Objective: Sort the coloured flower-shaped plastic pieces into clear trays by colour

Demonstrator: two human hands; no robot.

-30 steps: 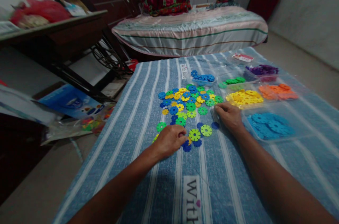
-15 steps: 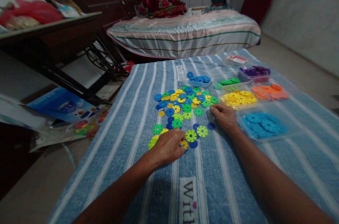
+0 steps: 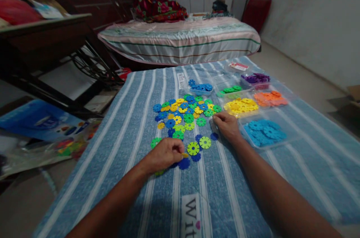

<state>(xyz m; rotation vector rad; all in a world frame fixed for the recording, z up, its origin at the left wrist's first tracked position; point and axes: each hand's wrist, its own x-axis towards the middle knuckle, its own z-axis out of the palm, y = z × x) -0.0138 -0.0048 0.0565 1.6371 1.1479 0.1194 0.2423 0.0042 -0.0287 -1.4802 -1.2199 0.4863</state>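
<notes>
My left hand [image 3: 164, 151] pinches a yellow notched plastic disc [image 3: 184, 155] between thumb and fingertips, just above the cloth. Beneath it lies a dark blue disc [image 3: 184, 163], and lime-green discs [image 3: 193, 148] are close by on the right. At the right edge of the spread pile, my right hand [image 3: 227, 125] rests on the cloth with thumb and fingers pressed together; whether anything is between them is hidden. Ahead of both hands, several green, blue and yellow discs [image 3: 188, 118] lie scattered and overlapping. A green disc [image 3: 201, 122] is left of my right fingertips.
Clear plastic boxes hold sorted pieces: light blue discs [image 3: 264, 133], yellow [image 3: 241, 106], orange [image 3: 270, 98], purple [image 3: 255, 78], green [image 3: 232, 89] and blue [image 3: 201, 87]. They stand along the right and back of the striped cloth [image 3: 239, 185]. Beyond is a bed [image 3: 180, 39].
My left hand has lifted the yellow disc from the cloth, uncovering the dark blue disc below. My right hand keeps its place by the pile. The whole view has shifted slightly.
</notes>
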